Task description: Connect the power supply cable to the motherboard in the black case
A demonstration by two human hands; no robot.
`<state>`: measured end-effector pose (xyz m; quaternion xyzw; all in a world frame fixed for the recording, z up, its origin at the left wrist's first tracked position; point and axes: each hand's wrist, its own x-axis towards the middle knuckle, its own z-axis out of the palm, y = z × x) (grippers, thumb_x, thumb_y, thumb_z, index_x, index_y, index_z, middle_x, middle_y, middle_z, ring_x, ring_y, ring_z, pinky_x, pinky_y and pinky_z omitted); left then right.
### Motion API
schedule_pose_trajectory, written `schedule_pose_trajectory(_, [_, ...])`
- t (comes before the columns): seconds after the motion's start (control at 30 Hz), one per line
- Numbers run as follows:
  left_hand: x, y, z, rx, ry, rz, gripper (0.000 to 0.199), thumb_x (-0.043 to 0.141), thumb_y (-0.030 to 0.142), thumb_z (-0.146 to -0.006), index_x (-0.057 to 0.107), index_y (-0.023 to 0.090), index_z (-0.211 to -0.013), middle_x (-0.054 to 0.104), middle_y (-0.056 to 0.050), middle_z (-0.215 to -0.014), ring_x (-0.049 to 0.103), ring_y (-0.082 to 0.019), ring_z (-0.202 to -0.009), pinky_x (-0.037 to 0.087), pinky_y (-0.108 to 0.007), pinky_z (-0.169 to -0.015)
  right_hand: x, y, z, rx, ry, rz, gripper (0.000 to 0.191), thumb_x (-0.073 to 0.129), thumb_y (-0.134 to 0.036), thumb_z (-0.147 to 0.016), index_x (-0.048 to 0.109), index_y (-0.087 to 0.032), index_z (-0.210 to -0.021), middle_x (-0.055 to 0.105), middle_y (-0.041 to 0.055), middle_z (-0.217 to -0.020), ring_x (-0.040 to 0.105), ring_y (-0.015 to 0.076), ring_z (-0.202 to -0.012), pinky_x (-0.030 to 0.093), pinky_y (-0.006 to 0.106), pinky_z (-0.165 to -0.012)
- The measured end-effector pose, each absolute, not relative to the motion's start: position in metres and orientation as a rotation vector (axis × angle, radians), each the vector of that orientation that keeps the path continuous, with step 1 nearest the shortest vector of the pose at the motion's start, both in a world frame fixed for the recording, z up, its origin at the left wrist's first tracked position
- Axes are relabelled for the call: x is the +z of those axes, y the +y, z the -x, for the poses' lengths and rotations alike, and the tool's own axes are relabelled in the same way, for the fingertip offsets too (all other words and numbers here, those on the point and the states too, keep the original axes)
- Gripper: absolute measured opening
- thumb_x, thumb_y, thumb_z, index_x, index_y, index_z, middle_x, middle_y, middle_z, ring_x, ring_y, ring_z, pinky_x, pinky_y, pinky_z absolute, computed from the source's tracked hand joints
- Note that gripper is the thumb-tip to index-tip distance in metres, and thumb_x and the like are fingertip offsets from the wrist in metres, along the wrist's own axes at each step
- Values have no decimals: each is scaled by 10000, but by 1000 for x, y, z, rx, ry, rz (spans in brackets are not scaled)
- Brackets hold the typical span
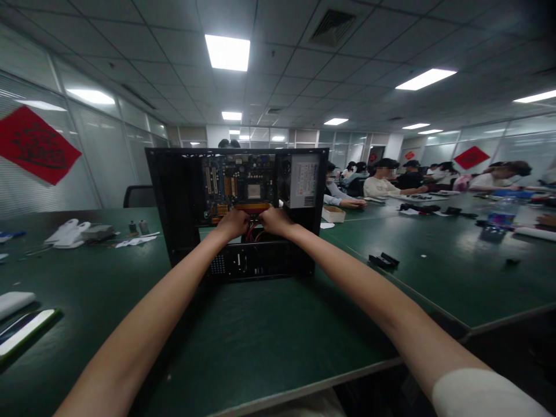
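Observation:
A black computer case (321, 243) stands open-sided on the green table in front of me. Inside it a motherboard (243, 174) faces me, with a pale square processor (254, 191) near its middle and yellow and red memory slots (252, 207) below. My left hand (234, 224) is closed at the left end of these slots. At their right end my right hand (278, 222) is closed too, knuckles toward me. What the fingers pinch or press is hidden. Coloured wires (251, 233) hang between the hands. A silver power supply (303, 179) sits at the case's upper right.
On the green table (278, 324), a grey box (98, 232), papers (135, 240) and a green-edged phone (28, 333) lie left. To the right are a black bracket (384, 260), a small white box (333, 214) and a plastic bottle (501, 213). Several people sit farther back.

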<state>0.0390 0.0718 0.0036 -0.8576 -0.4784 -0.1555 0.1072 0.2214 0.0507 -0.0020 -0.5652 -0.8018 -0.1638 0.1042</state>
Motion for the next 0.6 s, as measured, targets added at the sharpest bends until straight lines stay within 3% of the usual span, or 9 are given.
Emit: schedule_pose_trajectory(0.6, [-1, 81, -37, -458, -1371, 2520, 331, 545, 157, -963, 861, 130, -1058, 817, -207, -1110, 780, -338, -1082, 561, -345, -867, -2, 46, -218, -486, -2381, 1680, 367, 488, -139, -1066, 814, -109, -1233, 773, 225, -1266, 739, 322, -1173, 573, 357, -965])
